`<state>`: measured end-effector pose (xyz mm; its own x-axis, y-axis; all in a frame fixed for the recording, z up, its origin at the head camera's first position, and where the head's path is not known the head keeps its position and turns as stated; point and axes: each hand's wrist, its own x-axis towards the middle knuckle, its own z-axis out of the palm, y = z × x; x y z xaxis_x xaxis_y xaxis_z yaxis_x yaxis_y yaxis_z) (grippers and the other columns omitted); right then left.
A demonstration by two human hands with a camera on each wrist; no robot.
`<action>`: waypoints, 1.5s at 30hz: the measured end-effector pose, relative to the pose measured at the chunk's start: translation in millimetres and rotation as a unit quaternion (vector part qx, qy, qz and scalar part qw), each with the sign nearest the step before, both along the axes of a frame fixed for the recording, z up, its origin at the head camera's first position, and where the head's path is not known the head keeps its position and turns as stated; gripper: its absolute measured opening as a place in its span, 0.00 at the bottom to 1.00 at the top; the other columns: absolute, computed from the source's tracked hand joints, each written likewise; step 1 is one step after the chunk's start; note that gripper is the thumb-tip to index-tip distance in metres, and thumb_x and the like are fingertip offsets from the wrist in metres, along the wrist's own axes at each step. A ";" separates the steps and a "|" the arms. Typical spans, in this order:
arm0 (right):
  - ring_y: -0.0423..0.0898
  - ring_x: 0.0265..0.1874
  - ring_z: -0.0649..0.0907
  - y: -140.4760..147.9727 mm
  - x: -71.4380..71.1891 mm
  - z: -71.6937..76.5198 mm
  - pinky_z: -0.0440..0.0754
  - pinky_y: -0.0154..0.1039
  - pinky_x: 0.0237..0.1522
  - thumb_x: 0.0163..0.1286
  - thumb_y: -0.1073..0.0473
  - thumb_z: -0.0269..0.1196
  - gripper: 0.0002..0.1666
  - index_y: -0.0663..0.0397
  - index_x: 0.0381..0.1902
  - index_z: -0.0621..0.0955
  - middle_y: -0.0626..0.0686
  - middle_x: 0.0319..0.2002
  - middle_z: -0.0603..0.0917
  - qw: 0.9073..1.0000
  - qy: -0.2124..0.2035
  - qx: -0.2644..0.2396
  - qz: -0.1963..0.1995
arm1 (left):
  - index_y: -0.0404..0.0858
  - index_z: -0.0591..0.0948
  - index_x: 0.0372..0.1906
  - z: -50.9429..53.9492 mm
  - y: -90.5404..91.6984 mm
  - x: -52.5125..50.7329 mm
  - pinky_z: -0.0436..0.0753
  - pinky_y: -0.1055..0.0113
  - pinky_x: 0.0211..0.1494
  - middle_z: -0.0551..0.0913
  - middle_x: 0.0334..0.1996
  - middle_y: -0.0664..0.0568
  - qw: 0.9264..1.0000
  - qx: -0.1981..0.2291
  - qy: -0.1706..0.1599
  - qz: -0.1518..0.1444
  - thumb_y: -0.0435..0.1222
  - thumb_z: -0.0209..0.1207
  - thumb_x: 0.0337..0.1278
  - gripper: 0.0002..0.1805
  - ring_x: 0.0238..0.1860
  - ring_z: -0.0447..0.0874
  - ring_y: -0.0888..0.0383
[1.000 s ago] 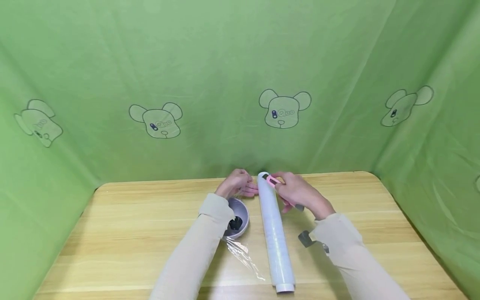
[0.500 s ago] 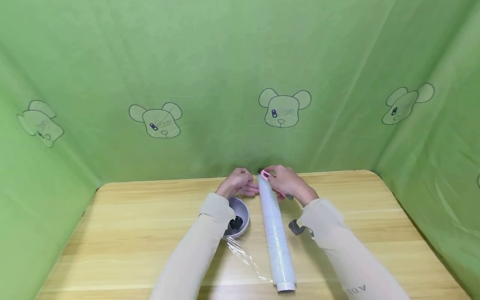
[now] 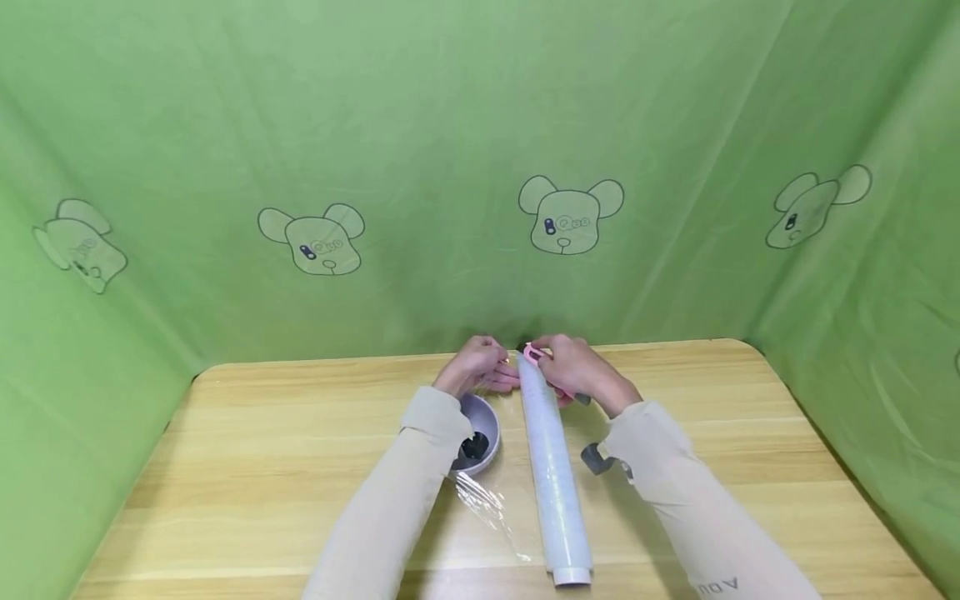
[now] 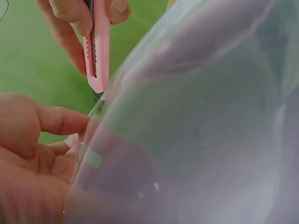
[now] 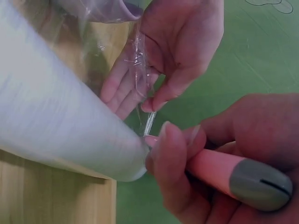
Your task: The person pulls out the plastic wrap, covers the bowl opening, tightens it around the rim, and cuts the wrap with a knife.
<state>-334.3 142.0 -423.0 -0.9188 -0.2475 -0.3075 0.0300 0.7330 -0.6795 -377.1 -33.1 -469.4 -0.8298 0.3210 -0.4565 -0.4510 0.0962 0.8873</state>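
A roll of cling film (image 3: 551, 475) lies lengthwise on the table, its far end between my two hands. My left hand (image 3: 476, 364) pinches the film's edge (image 5: 149, 122) between thumb and forefinger, and its other fingers extend under the film. In my right hand (image 3: 581, 371) I grip a pink box cutter (image 4: 100, 56) with a grey end. Its tip meets the film edge close beside my left fingertips. A pale grey-purple bowl (image 3: 491, 425) sits under my left wrist, and clear film stretches over it. The sleeve hides part of the bowl.
The wooden table (image 3: 285, 467) ends just beyond my hands, at a green curtain (image 3: 435, 167) printed with bear heads. Loose wrinkled film (image 3: 483, 504) trails from the bowl towards the roll's near end.
My right hand has moved left and a little away, bringing the cutter from above the roll to its far left edge. The left hand stays nearly still.
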 end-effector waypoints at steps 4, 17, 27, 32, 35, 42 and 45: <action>0.43 0.12 0.74 1.2 1.7 6.7 0.87 0.43 0.19 0.80 0.64 0.50 0.29 0.68 0.75 0.65 0.59 0.21 0.77 1.000 -0.004 0.006 0.012 | 0.19 0.67 0.60 0.4 0.4 0.1 0.86 0.48 0.55 0.82 0.49 0.21 1.000 -0.005 0.002 0.002 0.25 0.45 0.75 0.16 0.52 0.85 0.32; 0.43 0.11 0.75 10.0 18.5 17.6 0.85 0.40 0.17 0.77 0.65 0.50 0.30 0.68 0.75 0.65 0.58 0.20 0.78 0.998 -0.042 0.005 0.040 | 0.22 0.69 0.53 -1.9 1.6 0.7 0.86 0.49 0.56 0.82 0.50 0.23 1.000 -0.003 -0.007 0.003 0.24 0.46 0.74 0.10 0.54 0.84 0.32; 0.43 0.12 0.74 19.0 30.4 17.8 0.85 0.41 0.18 0.74 0.68 0.49 0.32 0.66 0.75 0.66 0.57 0.20 0.77 0.998 -0.050 -0.022 0.042 | 0.23 0.69 0.52 -3.8 -0.2 1.5 0.86 0.48 0.56 0.83 0.48 0.24 1.000 0.002 0.000 0.006 0.25 0.45 0.75 0.09 0.53 0.85 0.33; 0.44 0.12 0.75 22.6 30.1 16.3 0.85 0.41 0.17 0.79 0.65 0.48 0.31 0.64 0.77 0.62 0.59 0.21 0.78 0.999 -0.026 -0.034 0.021 | 0.22 0.67 0.55 -2.8 0.8 1.6 0.84 0.46 0.59 0.82 0.50 0.23 1.000 0.007 -0.001 0.000 0.26 0.43 0.76 0.11 0.55 0.83 0.32; 0.44 0.12 0.75 21.7 26.7 12.6 0.85 0.42 0.17 0.80 0.64 0.48 0.31 0.64 0.77 0.61 0.59 0.21 0.77 0.999 -0.005 -0.031 0.012 | 0.22 0.67 0.56 -2.4 0.5 2.2 0.84 0.45 0.59 0.82 0.50 0.23 1.000 0.008 0.003 -0.002 0.26 0.43 0.77 0.12 0.55 0.83 0.32; 0.43 0.11 0.74 15.6 17.2 -1.4 0.84 0.40 0.15 0.78 0.65 0.49 0.31 0.64 0.77 0.62 0.60 0.21 0.78 0.999 -0.003 -0.039 0.013 | 0.23 0.69 0.58 0.2 -0.3 7.3 0.84 0.45 0.59 0.81 0.51 0.23 1.000 0.002 0.026 0.005 0.26 0.44 0.77 0.13 0.52 0.85 0.32; 0.44 0.11 0.74 13.2 14.8 -2.8 0.82 0.38 0.14 0.78 0.65 0.49 0.31 0.66 0.76 0.63 0.61 0.22 0.79 0.999 -0.001 -0.039 0.016 | 0.23 0.71 0.57 2.5 -0.2 10.0 0.84 0.45 0.61 0.79 0.52 0.27 0.998 -0.013 0.056 0.019 0.25 0.46 0.75 0.13 0.48 0.83 0.36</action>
